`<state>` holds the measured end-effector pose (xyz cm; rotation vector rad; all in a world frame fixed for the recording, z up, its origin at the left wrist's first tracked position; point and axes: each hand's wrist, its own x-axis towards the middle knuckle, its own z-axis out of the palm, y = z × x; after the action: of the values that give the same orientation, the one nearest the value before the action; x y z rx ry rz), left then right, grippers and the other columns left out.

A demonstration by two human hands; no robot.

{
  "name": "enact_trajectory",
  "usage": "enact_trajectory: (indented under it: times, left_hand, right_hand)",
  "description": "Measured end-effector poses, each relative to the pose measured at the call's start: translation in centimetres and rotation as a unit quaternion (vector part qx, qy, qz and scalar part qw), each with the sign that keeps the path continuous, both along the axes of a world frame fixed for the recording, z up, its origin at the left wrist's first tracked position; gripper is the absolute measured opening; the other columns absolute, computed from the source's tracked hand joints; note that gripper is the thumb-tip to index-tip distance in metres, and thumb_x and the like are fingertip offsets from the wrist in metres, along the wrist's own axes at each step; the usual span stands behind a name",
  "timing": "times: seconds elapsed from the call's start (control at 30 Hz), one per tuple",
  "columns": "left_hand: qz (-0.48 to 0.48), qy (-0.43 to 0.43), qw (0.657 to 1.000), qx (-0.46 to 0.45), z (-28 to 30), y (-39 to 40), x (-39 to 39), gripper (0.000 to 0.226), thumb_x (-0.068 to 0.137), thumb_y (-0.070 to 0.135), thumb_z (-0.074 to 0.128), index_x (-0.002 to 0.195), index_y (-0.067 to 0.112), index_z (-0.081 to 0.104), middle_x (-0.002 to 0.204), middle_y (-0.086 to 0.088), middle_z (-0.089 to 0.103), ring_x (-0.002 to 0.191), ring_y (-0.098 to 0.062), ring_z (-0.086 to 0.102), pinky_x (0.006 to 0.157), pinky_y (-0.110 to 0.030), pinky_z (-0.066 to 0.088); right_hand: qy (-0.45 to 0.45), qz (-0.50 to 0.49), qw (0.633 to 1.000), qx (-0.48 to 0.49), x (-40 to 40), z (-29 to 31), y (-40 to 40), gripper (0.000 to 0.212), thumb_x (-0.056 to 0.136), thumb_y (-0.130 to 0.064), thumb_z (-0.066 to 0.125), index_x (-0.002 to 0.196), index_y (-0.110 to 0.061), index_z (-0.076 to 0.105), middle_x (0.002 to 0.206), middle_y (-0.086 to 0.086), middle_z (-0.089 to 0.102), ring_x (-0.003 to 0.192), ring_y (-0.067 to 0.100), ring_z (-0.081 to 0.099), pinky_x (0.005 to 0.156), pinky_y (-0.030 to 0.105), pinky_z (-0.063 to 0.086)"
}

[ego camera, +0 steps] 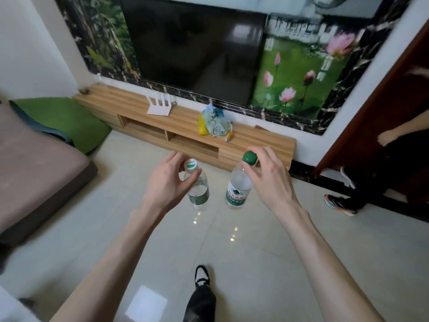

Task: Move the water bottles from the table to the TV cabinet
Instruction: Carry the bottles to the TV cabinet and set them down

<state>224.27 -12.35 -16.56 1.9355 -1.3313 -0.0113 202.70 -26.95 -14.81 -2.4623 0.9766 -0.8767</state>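
Note:
My left hand (pixel 168 182) grips the neck of a clear water bottle with a white cap and dark green label (pixel 198 190). My right hand (pixel 269 180) holds a second bottle, with a green cap and a green-and-white label (pixel 238 190), by its neck just under the cap. Both bottles hang upright in the air above the tiled floor. Ahead stands the long wooden TV cabinet (pixel 260 141) under a wall-mounted black TV (pixel 195 49). The bottles are short of the cabinet's front edge.
On the cabinet top sit a white router (pixel 160 106) and a bundle of yellow and pale bags (pixel 214 123). A brown sofa (pixel 34 163) with a green cushion (pixel 67 119) lies left. Another person's legs and shoes (pixel 341 204) stand at the right by a dark door.

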Motion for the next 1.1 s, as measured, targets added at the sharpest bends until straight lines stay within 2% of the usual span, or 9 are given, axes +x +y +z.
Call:
enact_trajectory:
  times: [0.13,0.27,0.33,0.43,0.57,0.63,0.9,1.0,1.1]
  left_hand:
    - [-0.057,-0.003,0.998,0.01,-0.3,-8.1,1.7,0.023,0.09,0.037,0.074,0.096,0.017,0.065,0.089,0.003,0.061,0.083,-0.016,0.057,0.072,-0.04,0.053]
    - [-0.105,-0.006,0.994,0.013,-0.6,-16.1,3.5,0.024,0.09,0.037,0.075,0.094,0.016,0.064,0.087,0.005,0.058,0.08,-0.014,0.053,0.072,-0.035,0.05]
    - [-0.121,-0.008,0.992,0.014,-0.9,-20.0,4.1,0.025,0.09,0.039,0.075,0.093,0.017,0.063,0.086,0.005,0.058,0.081,-0.015,0.055,0.072,-0.038,0.052]
    - [-0.135,-0.014,0.99,0.025,-1.2,-25.4,4.6,0.027,0.089,0.043,0.074,0.095,0.019,0.064,0.089,0.005,0.061,0.084,-0.018,0.06,0.071,-0.041,0.055]
    - [-0.162,-0.022,0.986,0.035,-1.8,-31.8,5.0,0.028,0.09,0.046,0.072,0.098,0.02,0.064,0.091,0.006,0.06,0.083,-0.015,0.058,0.068,-0.037,0.053]
    - [-0.177,-0.028,0.983,0.037,-2.4,-35.0,5.2,0.027,0.091,0.045,0.071,0.098,0.021,0.063,0.091,0.007,0.058,0.083,-0.013,0.055,0.068,-0.035,0.05]
    - [-0.21,-0.046,0.975,0.058,-5.0,-48.0,5.2,0.028,0.093,0.044,0.069,0.101,0.018,0.063,0.092,0.009,0.053,0.083,-0.012,0.054,0.07,-0.029,0.046]
    - [-0.198,-0.054,0.976,0.077,-5.9,-53.1,5.0,0.028,0.093,0.045,0.069,0.101,0.018,0.064,0.093,0.01,0.053,0.082,-0.007,0.05,0.069,-0.022,0.039]
    - [-0.195,-0.054,0.974,0.101,-6.4,-57.8,4.9,0.03,0.093,0.043,0.071,0.104,0.016,0.066,0.095,0.009,0.056,0.084,-0.008,0.053,0.071,-0.022,0.041]
  right_hand:
    - [0.001,-0.029,1.0,0.002,0.5,0.2,-6.1,0.026,0.097,-0.035,0.064,0.119,-0.022,0.06,0.11,-0.006,0.056,0.095,0.019,0.058,0.079,0.042,0.052]
    - [0.007,-0.066,0.998,0.002,1.2,0.4,-12.3,0.022,0.094,-0.038,0.068,0.111,-0.026,0.059,0.102,-0.01,0.053,0.083,0.013,0.054,0.073,0.034,0.049]
    - [0.007,-0.083,0.997,0.005,1.5,0.2,-15.2,0.021,0.093,-0.039,0.068,0.108,-0.027,0.059,0.099,-0.011,0.052,0.08,0.011,0.053,0.072,0.031,0.046]
    - [0.009,-0.106,0.994,0.011,1.8,-0.1,-19.2,0.022,0.093,-0.037,0.069,0.109,-0.023,0.061,0.099,-0.01,0.052,0.079,0.013,0.056,0.074,0.035,0.049]
    - [0.02,-0.124,0.992,0.028,2.3,-0.5,-24.6,0.025,0.094,-0.03,0.069,0.112,-0.015,0.062,0.106,-0.001,0.057,0.086,0.021,0.062,0.079,0.043,0.052]
    - [0.023,-0.13,0.991,0.029,2.5,-0.9,-27.4,0.025,0.094,-0.029,0.069,0.113,-0.015,0.062,0.107,-0.001,0.056,0.085,0.021,0.062,0.08,0.043,0.052]
    - [0.019,-0.133,0.99,0.037,2.6,-4.2,-39.5,0.027,0.093,-0.033,0.071,0.114,-0.02,0.059,0.106,-0.009,0.054,0.08,0.012,0.06,0.073,0.031,0.05]
    - [0.021,-0.12,0.991,0.046,2.4,-5.7,-44.5,0.026,0.091,-0.036,0.073,0.109,-0.024,0.058,0.1,-0.014,0.051,0.075,0.001,0.054,0.068,0.025,0.047]
    - [0.026,-0.103,0.993,0.059,2.4,-6.9,-49.3,0.028,0.088,-0.039,0.076,0.101,-0.027,0.055,0.095,-0.016,0.048,0.075,-0.008,0.05,0.063,0.023,0.043]
